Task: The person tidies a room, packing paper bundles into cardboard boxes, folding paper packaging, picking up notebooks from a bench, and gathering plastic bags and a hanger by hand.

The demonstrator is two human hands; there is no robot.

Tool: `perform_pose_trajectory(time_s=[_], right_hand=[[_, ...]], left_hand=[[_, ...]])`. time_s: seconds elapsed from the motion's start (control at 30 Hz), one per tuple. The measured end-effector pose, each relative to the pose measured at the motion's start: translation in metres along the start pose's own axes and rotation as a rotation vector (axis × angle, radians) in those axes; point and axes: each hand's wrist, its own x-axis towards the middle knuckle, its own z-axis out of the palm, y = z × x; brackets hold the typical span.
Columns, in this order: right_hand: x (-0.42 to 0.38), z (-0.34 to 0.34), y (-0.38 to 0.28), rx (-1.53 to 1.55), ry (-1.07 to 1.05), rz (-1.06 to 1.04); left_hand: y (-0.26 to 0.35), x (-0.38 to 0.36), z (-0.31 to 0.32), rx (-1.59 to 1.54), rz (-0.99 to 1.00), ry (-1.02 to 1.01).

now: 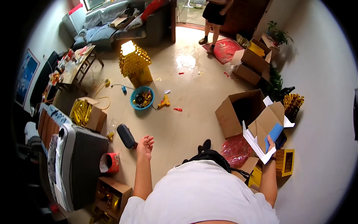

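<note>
On the right, my right hand (272, 146) grips an open white box (260, 148) by its near side, its flaps spread and its brown cardboard inside showing. A flat blue piece (275, 133) lies in it, by my fingers. The box is held up beside a large open cardboard carton (228, 118) on the floor. My left hand (145, 147) is raised palm up over the floor with loosely curled fingers and holds nothing. Right beside it in this view is a dark oblong case (126, 136).
A gold tinsel-covered tower (135, 63) stands behind a blue basin (142, 98) of gold scraps. Near it lies a yellow glue gun (164, 101). Red-wrapped plastic (236, 151) and more cartons (256, 59) line the right wall. A person (214, 20) stands near the doorway.
</note>
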Motion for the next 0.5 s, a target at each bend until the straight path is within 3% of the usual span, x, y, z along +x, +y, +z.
perform_pose_trajectory(time_s=[0.23,0.5], right_hand=[[0.068,-0.001,-0.005,0.106,0.006,-0.015],[0.228,-0.006,-0.03,0.075,-0.063,-0.067]], left_hand=[[0.012,0.037,0.093,0.055,0.024,-0.104],[0.016,0.098,0.179,0.029,0.034,-0.008]])
